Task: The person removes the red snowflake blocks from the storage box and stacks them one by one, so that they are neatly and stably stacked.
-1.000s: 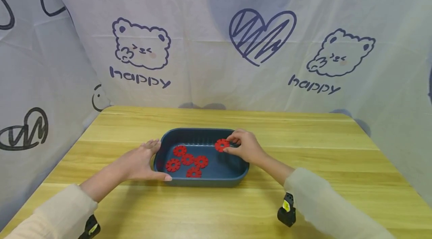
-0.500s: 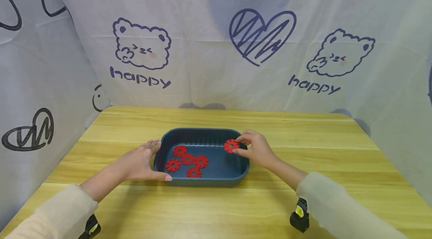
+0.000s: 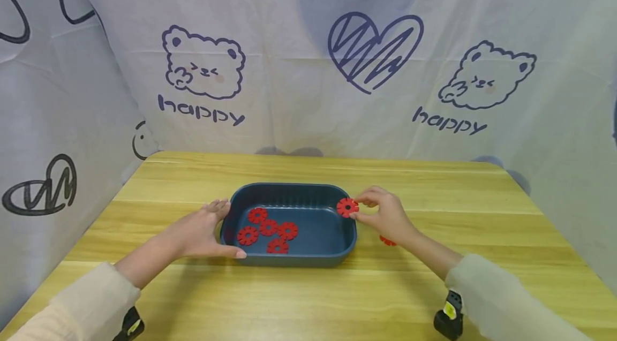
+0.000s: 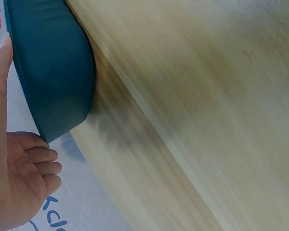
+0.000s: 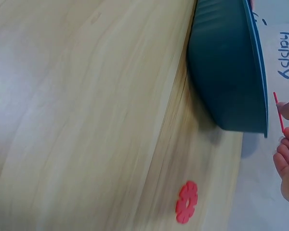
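Note:
A dark blue rectangular bin with rounded corners stands on the table; several red interlocking discs with notched edges lie in its left half. My left hand holds the bin's left end, thumb along the front rim and fingers at the far corner. In the left wrist view, that hand has its fingers bent at the bin's corner. Thumb and fingertips of my right hand pinch one red interlocking disc over the bin's right rim. Seen edge-on in the right wrist view, this disc is above rim height.
Another red disc lies on the wooden table right of the bin, partly hidden by the right forearm; it shows whole as a red disc in the right wrist view. A printed cloth hangs behind the table.
My right hand has moved right with the pinched disc, from inside the bin to its right rim. The disc on the table has come into sight beside the forearm. My left hand stays put.

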Tool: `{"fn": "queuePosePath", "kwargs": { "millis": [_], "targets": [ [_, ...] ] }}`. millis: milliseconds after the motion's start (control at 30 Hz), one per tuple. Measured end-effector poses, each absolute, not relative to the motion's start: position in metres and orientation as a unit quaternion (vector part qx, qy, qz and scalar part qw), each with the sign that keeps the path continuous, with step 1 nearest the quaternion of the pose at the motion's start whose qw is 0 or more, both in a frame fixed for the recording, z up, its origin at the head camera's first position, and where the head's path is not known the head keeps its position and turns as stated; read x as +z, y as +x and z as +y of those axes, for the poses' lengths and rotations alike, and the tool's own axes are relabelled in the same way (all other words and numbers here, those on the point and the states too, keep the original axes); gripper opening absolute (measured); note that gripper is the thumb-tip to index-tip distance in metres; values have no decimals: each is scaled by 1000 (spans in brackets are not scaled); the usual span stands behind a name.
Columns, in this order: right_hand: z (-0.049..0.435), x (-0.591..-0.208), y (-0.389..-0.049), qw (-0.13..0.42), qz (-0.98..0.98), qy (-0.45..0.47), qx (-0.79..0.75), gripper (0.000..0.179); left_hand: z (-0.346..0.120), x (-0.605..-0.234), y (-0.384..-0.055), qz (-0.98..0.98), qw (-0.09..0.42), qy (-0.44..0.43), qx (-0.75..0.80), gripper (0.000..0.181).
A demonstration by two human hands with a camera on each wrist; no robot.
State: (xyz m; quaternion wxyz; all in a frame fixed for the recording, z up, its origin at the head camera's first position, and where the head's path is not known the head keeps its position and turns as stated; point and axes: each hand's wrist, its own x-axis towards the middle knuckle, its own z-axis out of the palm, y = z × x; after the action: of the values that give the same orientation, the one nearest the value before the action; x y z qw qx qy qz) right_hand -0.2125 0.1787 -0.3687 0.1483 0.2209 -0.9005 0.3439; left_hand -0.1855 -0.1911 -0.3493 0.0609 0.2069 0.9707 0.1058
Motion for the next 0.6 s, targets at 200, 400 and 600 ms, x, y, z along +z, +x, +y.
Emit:
{"fn": "queuePosePath", "kwargs": {
  "millis": [200,400,600],
  "targets": [
    [193,-369,-209,162,-907,196,336,25,-192,-350,-185,971,57,208,106,114],
    [206,-371,-199,174,-909,171,337,25,-192,-351,-186,970,52,214,105,114],
    [217,-377,-190,174,-913,160,332,23,-192,-351,-187,970,52,214,107,114]
  ]
}}
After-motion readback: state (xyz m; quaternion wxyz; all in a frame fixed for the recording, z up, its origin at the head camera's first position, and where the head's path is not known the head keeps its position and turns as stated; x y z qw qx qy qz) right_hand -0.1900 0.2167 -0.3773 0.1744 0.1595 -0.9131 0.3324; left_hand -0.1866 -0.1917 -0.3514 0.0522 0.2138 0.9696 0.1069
